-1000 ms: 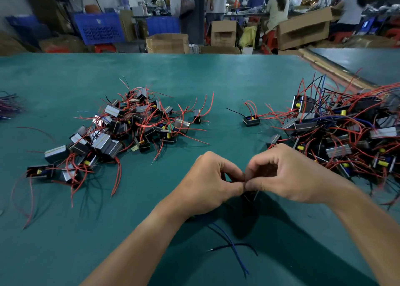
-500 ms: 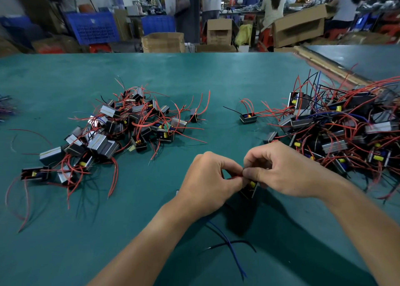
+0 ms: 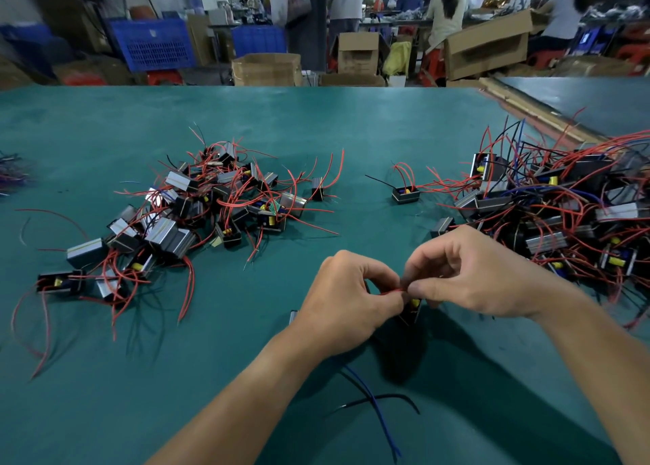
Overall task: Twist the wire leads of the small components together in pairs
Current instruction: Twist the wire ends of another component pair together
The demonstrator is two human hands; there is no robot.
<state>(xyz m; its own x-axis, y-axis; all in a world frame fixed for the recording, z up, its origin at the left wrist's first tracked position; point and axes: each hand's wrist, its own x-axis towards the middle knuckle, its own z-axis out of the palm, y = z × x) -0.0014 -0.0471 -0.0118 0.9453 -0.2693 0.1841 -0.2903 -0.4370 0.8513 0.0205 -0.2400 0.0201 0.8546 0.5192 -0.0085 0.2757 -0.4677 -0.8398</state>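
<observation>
Head view — both hands, left hand (image 3: 346, 294) and right hand (image 3: 471, 281), pinch red leads (image 3: 391, 291).

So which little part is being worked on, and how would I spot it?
On the green table, between the left pile and right pile, the left hand and right hand meet near the front. The part sits just under them: black with a yellow spot, the only one whose red leads are pinched by fingers.
</observation>
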